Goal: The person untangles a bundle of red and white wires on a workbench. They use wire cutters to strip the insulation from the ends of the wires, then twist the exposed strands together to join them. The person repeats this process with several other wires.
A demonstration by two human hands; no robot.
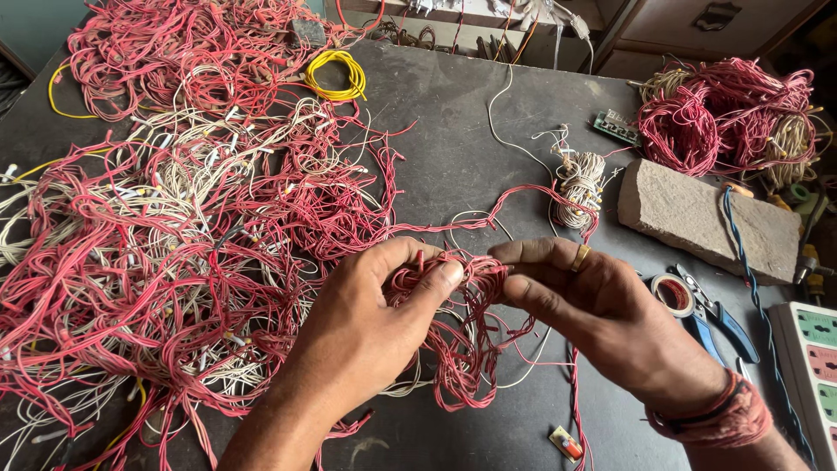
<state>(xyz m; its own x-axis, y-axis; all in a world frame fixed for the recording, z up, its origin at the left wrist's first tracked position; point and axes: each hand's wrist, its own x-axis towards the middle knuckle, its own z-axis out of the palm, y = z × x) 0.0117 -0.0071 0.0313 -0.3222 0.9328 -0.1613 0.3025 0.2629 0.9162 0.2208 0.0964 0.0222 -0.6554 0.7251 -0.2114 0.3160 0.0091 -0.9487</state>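
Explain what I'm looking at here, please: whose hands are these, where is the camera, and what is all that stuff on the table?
There is no machine: a person wears a camera on the head, looking down at their own two bare hands. The left hand and the right hand together hold a small bundle of red wire above a dark table. To the left lies a big tangled heap of red and white wires, with a yellow coil behind it. To the right are a stone block, blue-handled pliers and another red wire bundle.
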